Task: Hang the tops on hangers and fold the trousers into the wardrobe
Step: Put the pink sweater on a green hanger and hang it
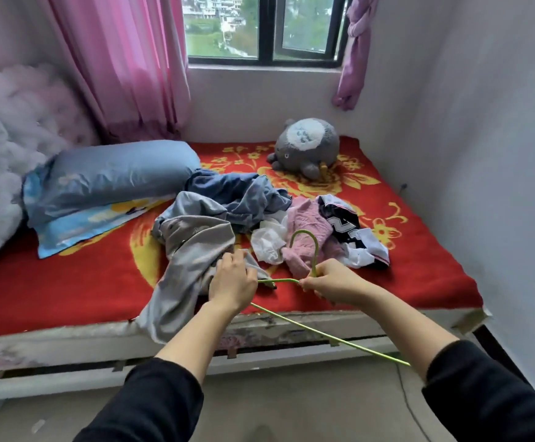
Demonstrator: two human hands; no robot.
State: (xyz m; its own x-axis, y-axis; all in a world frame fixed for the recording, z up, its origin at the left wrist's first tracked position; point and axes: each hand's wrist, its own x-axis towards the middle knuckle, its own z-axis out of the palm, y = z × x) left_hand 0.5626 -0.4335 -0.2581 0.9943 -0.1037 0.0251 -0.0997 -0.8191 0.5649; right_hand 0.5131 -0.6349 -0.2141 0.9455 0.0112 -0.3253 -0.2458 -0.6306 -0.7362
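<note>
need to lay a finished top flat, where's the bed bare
Bare blanket front left, between pillow and grey top, and front right, between the jersey and the wall. The middle is crowded with the clothes pile and hanger.

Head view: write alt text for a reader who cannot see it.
Over a red bed, the right hand grips a green hanger below its hook, and the left hand holds a grey top at the hanger's end. More clothes, a pillow and a plush toy lie behind.
</note>
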